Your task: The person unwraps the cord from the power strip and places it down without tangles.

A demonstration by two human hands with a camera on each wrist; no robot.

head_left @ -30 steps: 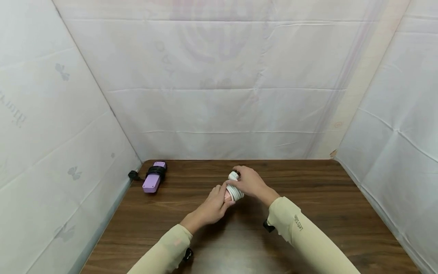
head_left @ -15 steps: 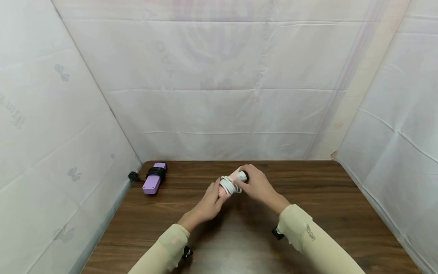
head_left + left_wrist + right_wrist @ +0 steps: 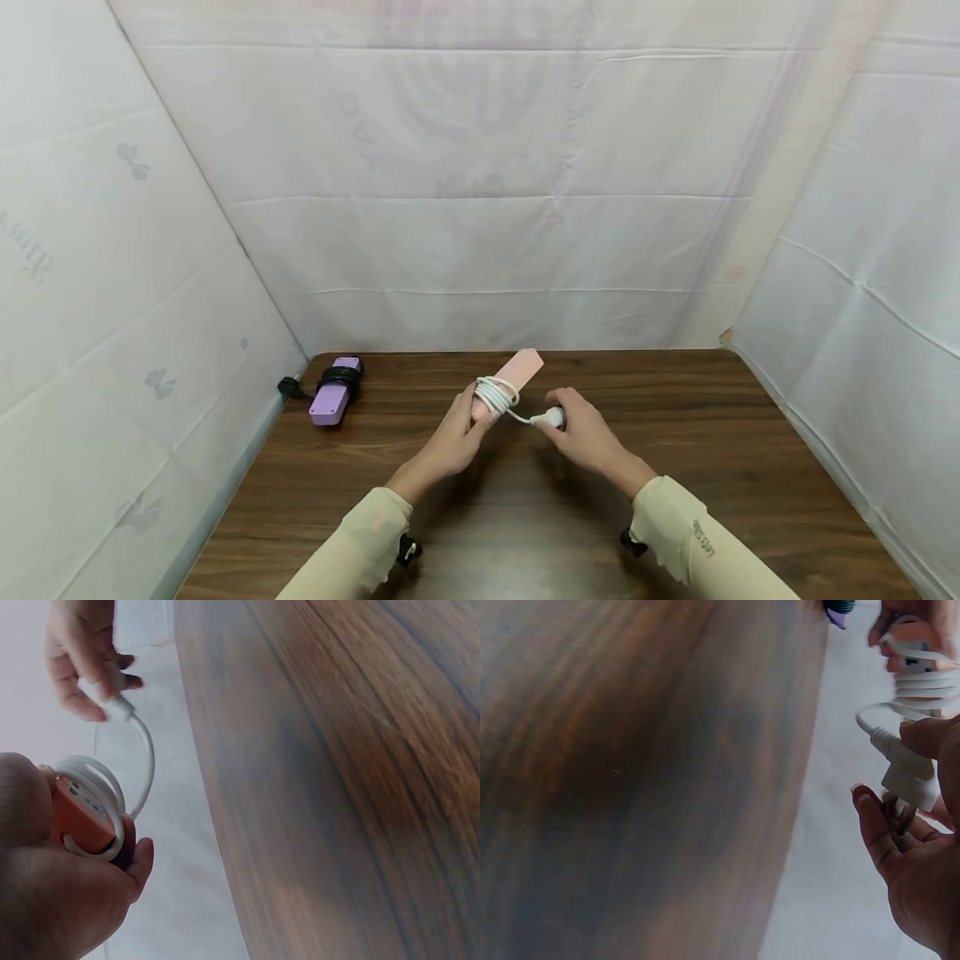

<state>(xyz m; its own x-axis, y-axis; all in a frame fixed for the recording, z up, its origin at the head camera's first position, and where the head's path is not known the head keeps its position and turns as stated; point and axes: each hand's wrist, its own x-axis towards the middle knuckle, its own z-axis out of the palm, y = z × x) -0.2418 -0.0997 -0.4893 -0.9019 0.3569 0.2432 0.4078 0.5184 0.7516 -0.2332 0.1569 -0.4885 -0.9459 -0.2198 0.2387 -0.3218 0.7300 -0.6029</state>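
Note:
In the head view a pink power strip (image 3: 520,367) is held up over the table, tilted, its far end pointing to the back right. White cord (image 3: 492,395) is wound in several turns around its nearer half. My left hand (image 3: 450,440) grips that wrapped end, fingers and thumb around strip and coils. From the coils a short length of cord runs right to a white plug (image 3: 552,417). My right hand (image 3: 590,435) pinches this plug between thumb and fingers. In the right wrist view the prongs of the plug (image 3: 910,778) point toward the fingers. Sockets show on the strip (image 3: 81,817) in the left wrist view.
A purple power strip (image 3: 328,407) wrapped in black cord lies at the table's back left. Its black plug (image 3: 288,387) sits at the left edge. White sheeting (image 3: 480,250) hangs behind the brown wooden table (image 3: 675,417) and along both sides.
My right hand has drawn the plug away from the strip, to the right and nearer, pulling out a short piece of cord. The strip has turned more into view in my left hand.

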